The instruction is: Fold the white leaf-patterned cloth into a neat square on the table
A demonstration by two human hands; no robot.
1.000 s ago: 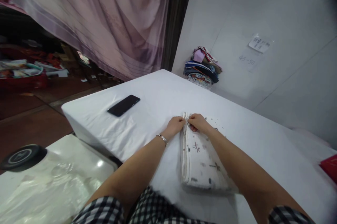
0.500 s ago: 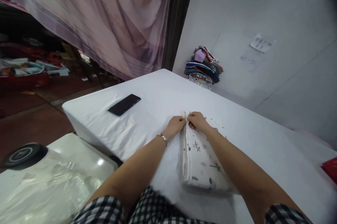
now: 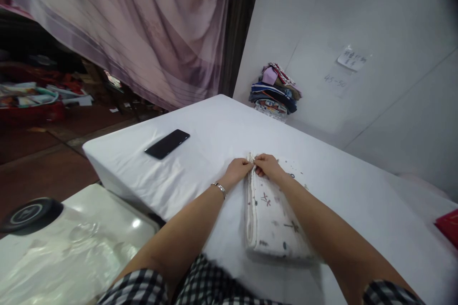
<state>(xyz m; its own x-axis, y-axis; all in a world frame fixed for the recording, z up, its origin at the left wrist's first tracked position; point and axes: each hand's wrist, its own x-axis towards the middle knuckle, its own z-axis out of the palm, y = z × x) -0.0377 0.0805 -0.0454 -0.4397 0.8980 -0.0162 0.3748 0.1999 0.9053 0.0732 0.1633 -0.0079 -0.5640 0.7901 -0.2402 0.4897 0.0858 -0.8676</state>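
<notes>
A folded white cloth (image 3: 268, 221) with small printed motifs lies on the white-covered table (image 3: 211, 128) in front of me. Its layered edge faces left. My left hand (image 3: 238, 170) pinches the far end of that edge, fingertips closed on the fabric. Right beside it, my right hand (image 3: 266, 165) grips the same far corner, thumb and fingers drawn together. The two hands' fingertips almost meet at the layers. My right forearm covers part of the cloth's right side.
A black phone (image 3: 167, 144) lies on the table to the left. Folded clothes (image 3: 275, 90) are stacked at the far edge by the wall. At lower left, clear plastic (image 3: 71, 262) and a round black object (image 3: 32, 215) rest on a white surface. Something red (image 3: 448, 226) sits at far right.
Almost nothing differs. The view has shifted very slightly, and both hands stay at the cloth's far corner with their fingertips a little changed.
</notes>
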